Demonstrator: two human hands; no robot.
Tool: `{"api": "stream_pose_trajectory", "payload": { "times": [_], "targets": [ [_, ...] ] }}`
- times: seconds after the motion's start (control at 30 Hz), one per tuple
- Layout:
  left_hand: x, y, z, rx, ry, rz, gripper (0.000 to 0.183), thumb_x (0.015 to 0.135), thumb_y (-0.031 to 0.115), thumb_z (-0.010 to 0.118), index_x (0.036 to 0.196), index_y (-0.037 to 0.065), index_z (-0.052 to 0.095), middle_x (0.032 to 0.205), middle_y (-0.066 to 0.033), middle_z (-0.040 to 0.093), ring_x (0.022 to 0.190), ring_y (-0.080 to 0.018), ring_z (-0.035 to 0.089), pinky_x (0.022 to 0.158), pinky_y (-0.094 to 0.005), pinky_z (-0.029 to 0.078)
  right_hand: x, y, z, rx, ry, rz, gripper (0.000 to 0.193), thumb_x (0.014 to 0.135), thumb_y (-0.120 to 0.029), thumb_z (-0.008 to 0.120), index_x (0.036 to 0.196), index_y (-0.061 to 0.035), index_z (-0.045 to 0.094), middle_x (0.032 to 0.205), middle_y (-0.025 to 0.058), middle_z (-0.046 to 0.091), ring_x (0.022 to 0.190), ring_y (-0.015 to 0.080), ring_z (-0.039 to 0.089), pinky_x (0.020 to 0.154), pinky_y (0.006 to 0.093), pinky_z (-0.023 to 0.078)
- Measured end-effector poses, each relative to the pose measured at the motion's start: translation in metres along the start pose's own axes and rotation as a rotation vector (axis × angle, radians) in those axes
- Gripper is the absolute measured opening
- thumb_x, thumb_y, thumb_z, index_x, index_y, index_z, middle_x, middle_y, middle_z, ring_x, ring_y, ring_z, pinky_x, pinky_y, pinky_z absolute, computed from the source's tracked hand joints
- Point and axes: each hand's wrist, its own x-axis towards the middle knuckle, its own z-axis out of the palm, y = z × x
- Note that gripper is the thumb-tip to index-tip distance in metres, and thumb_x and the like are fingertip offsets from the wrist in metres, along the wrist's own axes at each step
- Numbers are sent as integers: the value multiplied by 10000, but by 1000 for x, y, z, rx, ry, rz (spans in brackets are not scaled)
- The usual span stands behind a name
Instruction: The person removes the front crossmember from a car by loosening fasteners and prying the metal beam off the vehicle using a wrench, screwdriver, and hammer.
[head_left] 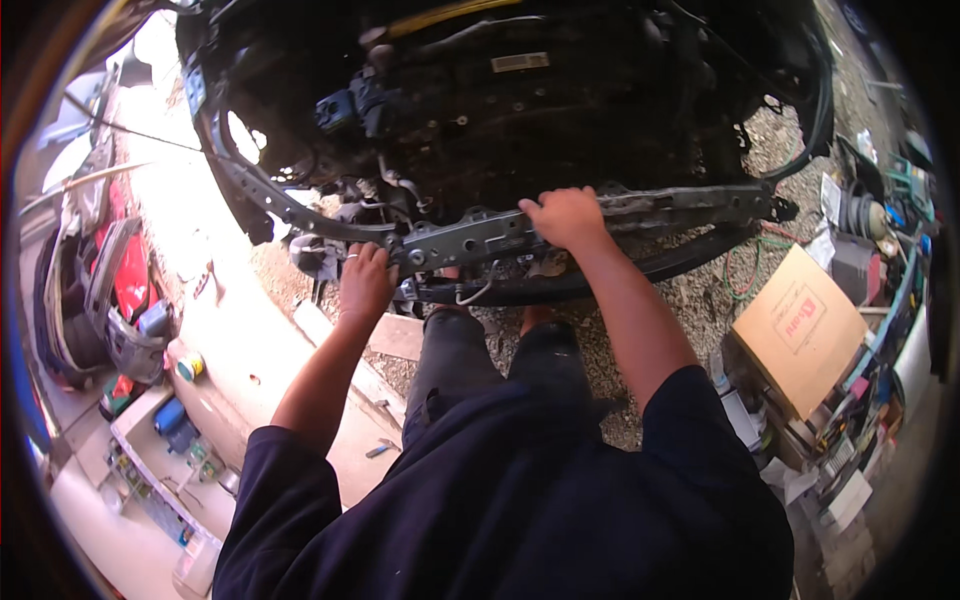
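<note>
A long dark metal crossbar with holes along it spans the front of a car's stripped engine bay. Over the bar's left part my left hand, with a ring on one finger, curls its fingers. My right hand grips the middle of the same bar from above, its thumb pointing left and its other fingertips hidden behind the bar. Below the bar runs a black curved bumper beam, and a thin bent pipe hangs near it. My legs stand against this front end.
Gravel lies beneath. At right, a cardboard box sits amid piled parts and tools. To the left are red and grey car panels, a tray holding a blue item, and a small tool on the pale floor.
</note>
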Motion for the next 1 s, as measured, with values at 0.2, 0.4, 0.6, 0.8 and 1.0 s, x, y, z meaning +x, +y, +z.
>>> {"api": "stream_pose_trajectory", "payload": {
  "times": [0.2, 0.4, 0.6, 0.8, 1.0],
  "targets": [
    [-10, -1, 9, -135, 48, -77, 138, 871, 123, 748, 916, 32, 655, 1104, -141, 663, 1171, -389, 593, 1008, -491, 508, 1, -7, -1, -35, -20, -10, 599, 1092, -558, 419, 1099, -110, 816, 1130, 130, 789, 1156, 324, 696, 1071, 501, 415],
    [-5, -6, 7, -136, -9, 35, 144, 825, 76, 715, 944, 41, 644, 1056, -140, 642, 1131, -393, 587, 995, -493, 507, 3, -8, 0, -47, -31, 3, 602, 1099, -555, 412, 1102, -105, 812, 1136, 127, 787, 1168, 320, 696, 1078, 505, 420],
    [-2, 2, -1, 40, -31, -52, 134, 859, 128, 721, 954, 41, 682, 1052, -148, 653, 1133, -390, 599, 987, -483, 516, 3, -5, -3, -10, -49, 10, 609, 1089, -565, 421, 1088, -106, 821, 1109, 128, 796, 1154, 319, 703, 1084, 502, 418],
    [6, 4, -3, 135, -183, 7, 191, 894, 186, 714, 987, 21, 693, 1072, -162, 678, 1156, -371, 612, 1000, -479, 510, 0, -6, -3, -19, -49, 8, 616, 1081, -575, 423, 1083, -106, 823, 1110, 125, 798, 1142, 326, 706, 1086, 503, 418],
    [1, -4, 5, 130, -158, 195, 117, 883, 127, 685, 963, 47, 654, 1052, -156, 661, 1165, -363, 601, 976, -461, 509, -1, -6, -2, -51, -19, 1, 620, 1080, -582, 419, 1114, -108, 817, 1135, 130, 794, 1169, 323, 696, 1086, 498, 423]
  ]
}}
